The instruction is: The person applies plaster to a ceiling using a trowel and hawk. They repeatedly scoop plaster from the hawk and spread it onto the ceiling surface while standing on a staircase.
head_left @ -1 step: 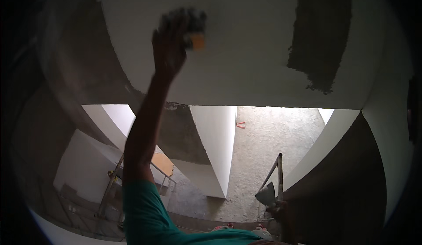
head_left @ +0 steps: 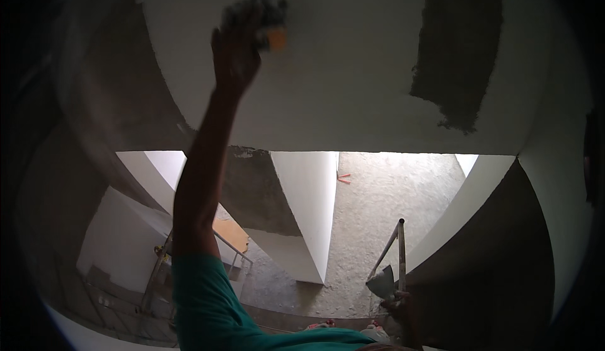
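My left hand [head_left: 236, 55] is raised against a whitened surface [head_left: 328, 80] overhead. Its fingers are closed around a dark tool with an orange patch [head_left: 276, 39], too blurred for me to tell its kind. Low on the right, my right hand [head_left: 399, 307] grips a putty knife [head_left: 382, 283] with a wide, greyish blade pointing up and left. A bare grey patch [head_left: 459, 48] with ragged edges interrupts the white coat at the upper right. Another grey area [head_left: 126, 86] borders the coat on the left.
A metal pipe frame [head_left: 401, 244] rises right beside my right hand. Metal rails [head_left: 233, 247] and a tan board [head_left: 232, 234] stand at lower left. Below lies a rough grey floor [head_left: 384, 193], flanked by a white wall [head_left: 312, 200]. My feet [head_left: 324, 326] show at the bottom.
My left hand has moved up and slightly left over the white surface with the blurred tool. My right hand and its putty knife stay in nearly the same place.
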Motion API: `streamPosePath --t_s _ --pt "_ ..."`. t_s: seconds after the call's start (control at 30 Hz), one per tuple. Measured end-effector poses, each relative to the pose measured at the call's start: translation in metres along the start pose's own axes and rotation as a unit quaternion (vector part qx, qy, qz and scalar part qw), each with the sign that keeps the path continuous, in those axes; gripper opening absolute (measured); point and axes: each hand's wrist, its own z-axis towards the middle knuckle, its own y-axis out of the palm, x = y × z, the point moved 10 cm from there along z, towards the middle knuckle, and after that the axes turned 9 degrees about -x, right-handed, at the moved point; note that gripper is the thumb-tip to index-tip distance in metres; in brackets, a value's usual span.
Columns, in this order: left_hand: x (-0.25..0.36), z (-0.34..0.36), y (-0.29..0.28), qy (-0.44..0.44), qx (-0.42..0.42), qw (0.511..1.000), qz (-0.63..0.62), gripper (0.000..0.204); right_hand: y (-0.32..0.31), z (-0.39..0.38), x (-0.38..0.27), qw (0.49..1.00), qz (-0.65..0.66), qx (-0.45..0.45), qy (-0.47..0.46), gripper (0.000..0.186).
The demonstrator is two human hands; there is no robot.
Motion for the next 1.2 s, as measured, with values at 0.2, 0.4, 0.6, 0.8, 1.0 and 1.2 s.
streamPosePath --t_s 0.2,0.4,0.6,0.8,1.0,1.2 --pt "-0.087 0.088 0.032 -0.105 -0.015 0.992 0.066 0.058 0.015 -0.071 0.020 0.972 0.167 0.049 0.158 0.033" --pt "-0.089 0.106 0.036 -0.110 -0.055 0.989 0.077 0.063 0.003 -0.089 0.078 0.965 0.159 0.136 0.161 0.038" --pt "-0.055 0.005 0.058 -0.073 -0.085 0.992 0.059 0.061 -0.027 -0.082 0.068 0.960 0.092 0.200 0.172 0.031" --pt "0.045 -0.161 0.100 -0.113 -0.164 0.979 0.034 0.074 -0.047 -0.076 0.108 0.969 0.116 0.075 0.207 0.049" --pt "0.116 -0.346 0.127 -0.164 -0.263 0.950 -0.025 0.086 -0.075 -0.074 0.098 0.967 0.090 0.098 0.219 0.041" --pt "0.125 -0.352 0.083 -0.176 -0.279 0.940 -0.083 0.085 -0.095 -0.066 0.078 0.973 0.080 0.077 0.202 0.027"
